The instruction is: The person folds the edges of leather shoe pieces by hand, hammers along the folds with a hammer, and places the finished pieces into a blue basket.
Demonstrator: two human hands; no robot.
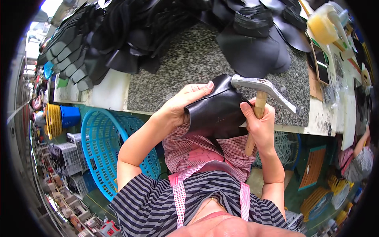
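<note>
A black leather piece (219, 108), folded and seamed across its top, is held up at the near edge of the stone slab. My left hand (189, 98) grips its left side, thumb on top and fingers underneath. My right hand (259, 120) is closed around the wooden handle of a hammer (272, 90) and also pinches the leather's right edge with the thumb. The hammer's grey metal head lies beside the leather's upper right corner and points off to the right. The fingers under the leather are hidden.
Stacks of black leather pieces (130, 31) cover the far left of the speckled stone slab (183, 59); more pieces (252, 49) lie far right. A phone (320, 63) and a yellowish container (321, 25) sit at right. A blue basket (103, 152) stands at my left.
</note>
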